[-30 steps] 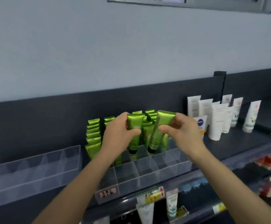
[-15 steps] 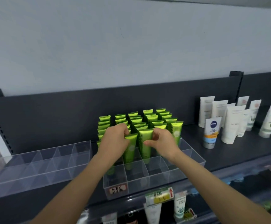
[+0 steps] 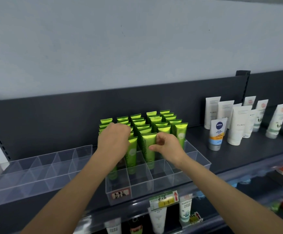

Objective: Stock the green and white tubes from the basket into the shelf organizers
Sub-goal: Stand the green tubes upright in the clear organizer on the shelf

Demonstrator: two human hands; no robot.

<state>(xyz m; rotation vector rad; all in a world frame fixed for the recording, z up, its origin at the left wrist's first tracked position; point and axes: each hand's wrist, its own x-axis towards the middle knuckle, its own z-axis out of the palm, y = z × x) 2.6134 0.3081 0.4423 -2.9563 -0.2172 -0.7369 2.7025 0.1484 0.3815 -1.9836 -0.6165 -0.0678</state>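
Note:
Several rows of green tubes [image 3: 161,122] stand upright in a clear divided shelf organizer [image 3: 199,157] on the dark shelf. My left hand [image 3: 113,141] is curled over the top of a front green tube [image 3: 132,153] that stands in a compartment; its fingertips are hidden behind the back of the hand. My right hand [image 3: 168,147] pinches the right edge of the neighbouring green tube [image 3: 148,147] between thumb and fingers, and that tube is upright in its slot too. The basket is out of view.
A second clear organizer [image 3: 36,168] with bare compartments lies to the left. White tubes [image 3: 240,125] and a Nivea tube [image 3: 217,134] stand at the right. The shelf's front rail carries a price tag [image 3: 164,199], with more products on the shelf below.
Both hands have lowered their green tubes from above the rows into the front compartments. The camera has shifted so the shelf sits lower and more central in view.

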